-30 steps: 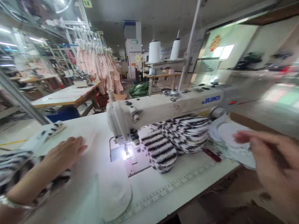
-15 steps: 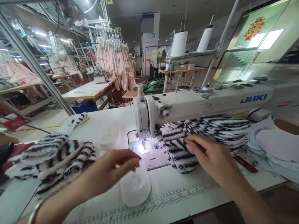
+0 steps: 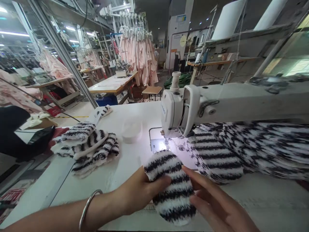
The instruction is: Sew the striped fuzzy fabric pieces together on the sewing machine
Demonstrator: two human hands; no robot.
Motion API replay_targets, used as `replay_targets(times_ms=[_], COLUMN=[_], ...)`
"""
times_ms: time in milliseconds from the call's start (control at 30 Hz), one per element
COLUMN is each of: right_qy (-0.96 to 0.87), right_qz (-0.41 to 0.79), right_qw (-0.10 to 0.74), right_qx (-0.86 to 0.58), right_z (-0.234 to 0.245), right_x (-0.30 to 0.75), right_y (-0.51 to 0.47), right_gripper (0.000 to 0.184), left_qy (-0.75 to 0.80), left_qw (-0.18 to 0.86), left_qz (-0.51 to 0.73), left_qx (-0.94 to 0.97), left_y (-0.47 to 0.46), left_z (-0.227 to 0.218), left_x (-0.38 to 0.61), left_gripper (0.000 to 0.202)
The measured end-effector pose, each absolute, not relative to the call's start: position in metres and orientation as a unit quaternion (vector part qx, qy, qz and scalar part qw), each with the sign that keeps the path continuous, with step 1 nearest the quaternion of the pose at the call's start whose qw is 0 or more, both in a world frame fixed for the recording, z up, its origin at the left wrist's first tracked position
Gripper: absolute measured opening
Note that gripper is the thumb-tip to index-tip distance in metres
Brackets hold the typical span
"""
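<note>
A black-and-white striped, fuzzy sole-shaped fabric piece (image 3: 175,198) is held up in front of the sewing machine (image 3: 172,111). My left hand (image 3: 142,188) grips its left side, thumb on top and fingers underneath. At its right edge my right hand (image 3: 214,203) has its fingers closed on the rim. The far end of the piece is just before the lit needle plate (image 3: 158,145). Whether the white sole-shaped piece lies underneath cannot be seen. Right of the needle is a stack of striped pieces (image 3: 217,158).
Striped fuzzy pieces (image 3: 94,145) are heaped on the left of the white table (image 3: 116,112). A stack of white pieces (image 3: 131,130) sits behind the needle area. More striped fabric (image 3: 270,151) fills the space below the machine arm. Thread cones (image 3: 228,19) stand above.
My right hand has come from the striped stack to the middle. Both hands now hold a striped piece where the white piece lay. The view has turned left and moved closer.
</note>
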State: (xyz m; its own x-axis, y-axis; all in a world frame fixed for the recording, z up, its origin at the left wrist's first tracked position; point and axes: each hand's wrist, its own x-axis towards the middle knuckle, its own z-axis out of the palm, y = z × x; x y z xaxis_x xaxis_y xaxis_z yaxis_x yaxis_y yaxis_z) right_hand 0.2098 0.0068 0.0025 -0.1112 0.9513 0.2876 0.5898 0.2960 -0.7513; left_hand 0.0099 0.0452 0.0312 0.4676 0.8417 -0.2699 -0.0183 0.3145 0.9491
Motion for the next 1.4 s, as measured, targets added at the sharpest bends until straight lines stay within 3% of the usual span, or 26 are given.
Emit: replay_targets(times_ms=[67,133,267,467,800,1067,1400], right_qy=[-0.648,-0.628,-0.673,-0.723,-0.769,-0.801,-0.823], right_qz=[0.372,0.422,0.348,0.305,0.247,0.172,0.061], right_qw=[0.379,0.369,0.307,0.257,0.248,0.277,0.302], right_qx=[-0.546,-0.54,-0.575,-0.564,-0.535,-0.502,-0.477], right_z=[0.0,0.001,-0.001,-0.006,-0.009,-0.018,-0.041], right_x=[0.192,0.176,0.165,0.172,0.177,0.175,0.168], right_y=[0.017,0.028,0.037,0.025,0.025,0.02,0.017], right_gripper=[0.037,0.036,0.024,0.024,0.029,0.032,0.047], left_qy=[0.439,0.474,0.526,0.517,0.52,0.51,0.566], left_qw=[0.621,0.521,0.354,0.323,0.131,0.194,0.272], left_qz=[0.293,0.285,0.216,0.172,0.038,0.089,0.057], left_qx=[0.58,0.65,0.742,0.774,0.843,0.833,0.776], left_y=[0.049,0.061,0.085,0.077,0.082,0.101,0.105], left_z=[0.038,0.04,0.024,0.012,0.034,0.025,0.022], left_x=[-0.003,-0.014,-0.03,-0.032,-0.027,-0.016,-0.019], left_gripper=[0.03,0.028,0.021,0.018,0.026,0.008,0.014])
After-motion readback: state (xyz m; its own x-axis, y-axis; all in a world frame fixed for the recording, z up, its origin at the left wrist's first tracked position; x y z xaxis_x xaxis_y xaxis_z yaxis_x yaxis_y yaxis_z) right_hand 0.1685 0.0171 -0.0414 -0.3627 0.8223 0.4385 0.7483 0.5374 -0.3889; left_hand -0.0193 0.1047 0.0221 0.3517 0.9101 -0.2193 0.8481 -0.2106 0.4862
